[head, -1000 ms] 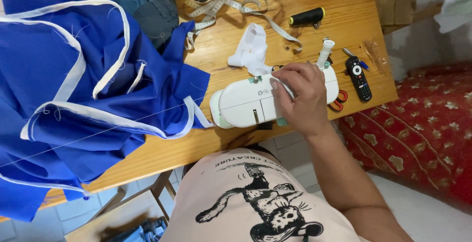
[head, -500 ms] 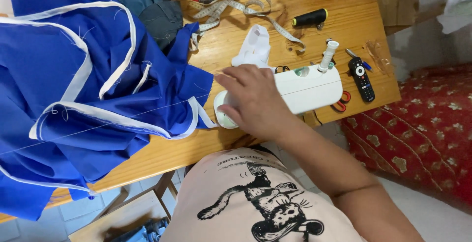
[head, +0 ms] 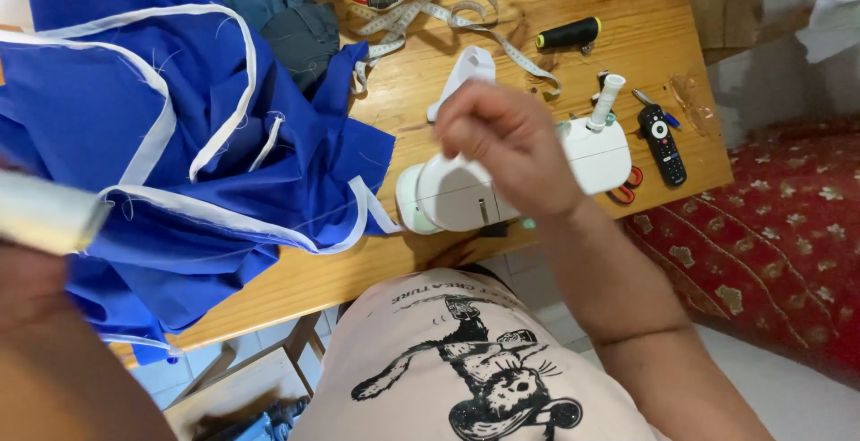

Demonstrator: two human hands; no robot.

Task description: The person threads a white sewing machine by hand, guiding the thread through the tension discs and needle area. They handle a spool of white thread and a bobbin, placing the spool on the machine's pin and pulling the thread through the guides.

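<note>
Now right hand (head: 506,145) curled loosely above sewing machine (head: 502,185)
Blue fabric (head: 179,163) lies left of it; left hand's grip cannot be told

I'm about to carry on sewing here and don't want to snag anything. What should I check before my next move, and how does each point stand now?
1. Right hand clear of the sewing machine: cannot tell; it is raised in front of it, fingers pinched, contact hidden.
2. Blue fabric under the needle: not ok; it lies bunched to the machine's left.
3. Left hand free: not ok; it seems to hold a pale, blurred object.
4. Scissors reachable: ok; red handles show beside the machine.
5. Tape measure away from the machine: ok; it lies further up the table.
</note>
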